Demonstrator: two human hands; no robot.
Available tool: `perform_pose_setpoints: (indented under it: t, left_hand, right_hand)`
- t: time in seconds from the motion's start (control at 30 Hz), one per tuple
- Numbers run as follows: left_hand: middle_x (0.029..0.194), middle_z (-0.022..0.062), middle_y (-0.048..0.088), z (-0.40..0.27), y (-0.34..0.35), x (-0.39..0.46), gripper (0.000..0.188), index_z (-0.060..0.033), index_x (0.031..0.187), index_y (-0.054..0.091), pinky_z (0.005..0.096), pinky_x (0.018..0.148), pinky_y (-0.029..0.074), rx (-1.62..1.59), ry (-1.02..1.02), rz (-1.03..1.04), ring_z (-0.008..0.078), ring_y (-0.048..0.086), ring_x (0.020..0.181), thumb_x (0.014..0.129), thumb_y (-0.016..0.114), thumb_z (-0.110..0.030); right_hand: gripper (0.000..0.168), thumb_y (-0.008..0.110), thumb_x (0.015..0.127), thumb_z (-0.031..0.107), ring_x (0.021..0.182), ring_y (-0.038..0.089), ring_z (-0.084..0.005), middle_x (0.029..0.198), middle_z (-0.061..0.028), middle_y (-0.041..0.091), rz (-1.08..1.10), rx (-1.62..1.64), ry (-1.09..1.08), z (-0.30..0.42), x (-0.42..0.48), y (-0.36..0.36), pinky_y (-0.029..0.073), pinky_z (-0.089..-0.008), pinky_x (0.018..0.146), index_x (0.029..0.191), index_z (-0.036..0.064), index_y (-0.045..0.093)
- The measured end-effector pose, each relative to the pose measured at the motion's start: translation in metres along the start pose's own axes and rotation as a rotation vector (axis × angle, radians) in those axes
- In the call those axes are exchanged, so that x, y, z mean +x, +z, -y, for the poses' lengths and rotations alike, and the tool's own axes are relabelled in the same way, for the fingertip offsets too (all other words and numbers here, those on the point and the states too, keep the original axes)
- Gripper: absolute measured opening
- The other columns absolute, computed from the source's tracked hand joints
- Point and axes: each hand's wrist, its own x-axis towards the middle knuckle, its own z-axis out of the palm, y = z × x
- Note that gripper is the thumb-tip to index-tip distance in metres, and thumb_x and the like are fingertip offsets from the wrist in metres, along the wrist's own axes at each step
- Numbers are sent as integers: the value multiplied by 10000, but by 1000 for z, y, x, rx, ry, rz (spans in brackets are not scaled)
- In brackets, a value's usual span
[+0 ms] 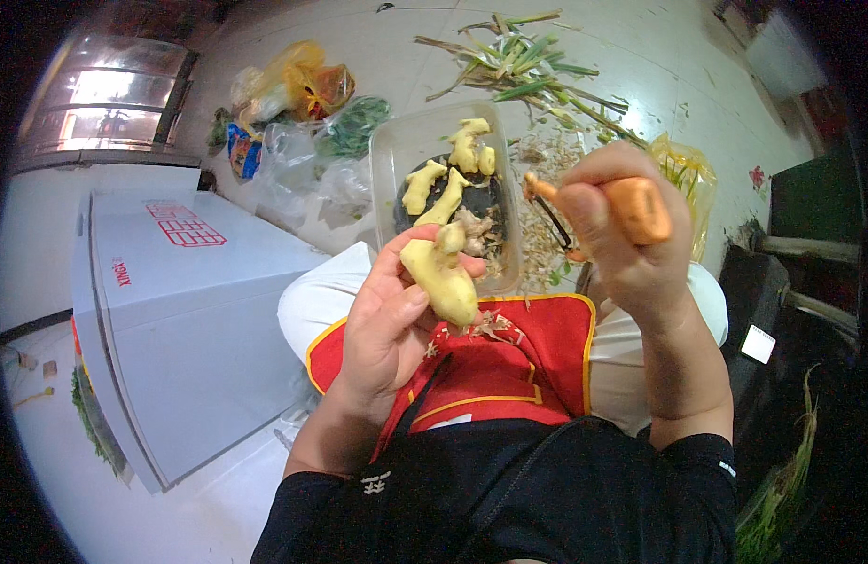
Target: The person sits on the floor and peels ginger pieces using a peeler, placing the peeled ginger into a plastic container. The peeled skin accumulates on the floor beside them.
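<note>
My left hand (395, 310) holds a peeled ginger root (444, 278) over my lap, its palm turned up. To the right, raised and slightly blurred, my right hand (627, 225) is closed around the orange handle of a peeler (552, 215), whose dark blade points left, apart from the ginger. Beyond my hands a clear plastic tub (388, 151) holds several peeled ginger pieces (469, 144) and a knobbly piece with brownish skin (476, 229), partly hidden behind the held root. Peel scraps (494, 324) lie on my red apron (469, 381).
Peelings (539, 264) litter the floor right of the tub, with green onion trimmings (525, 63) farther out. Plastic bags of produce (303, 81) sit at upper left, a yellow bag (698, 169) at right. A white cabinet-like box (208, 338) stands close on my left.
</note>
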Motion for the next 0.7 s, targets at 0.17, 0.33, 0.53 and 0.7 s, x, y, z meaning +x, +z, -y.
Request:
perform_pose_setpoints:
  t: [0.17,0.33,0.53,0.7]
  left_hand:
    - [1111,130,475,7,7,-3,499,-28,1232,300,317,849,430,219,128,-77,198,500,1011,797,537,-92]
    - [1108,123,477,9,7,-3,529,-17,1239,297,320,887,403,234,108,-91,194,496,1017,784,556,-89]
    - [1039,146,512,9,8,-2,586,-10,1243,297,322,815,449,207,67,-103,221,542,928,756,591,-152]
    - [990,184,527,2,10,-1,594,-26,1253,290,307,634,489,-26,-15,-60,249,577,722,764,574,-209]
  right_hand:
    - [210,670,714,89,554,498,-161,655,-53,529,201,44,-81,8,-3,16,384,-250,506,906,56,589]
    - [253,673,651,104,617,548,-245,701,-74,544,234,-81,-129,6,-5,21,444,-322,529,888,96,586]
    - [227,650,620,56,632,548,-252,701,-73,532,261,-140,-253,-2,-5,15,449,-327,538,830,80,567]
    - [161,602,668,-54,559,509,-208,653,-73,518,20,-226,-171,-7,0,10,412,-271,511,782,42,540]
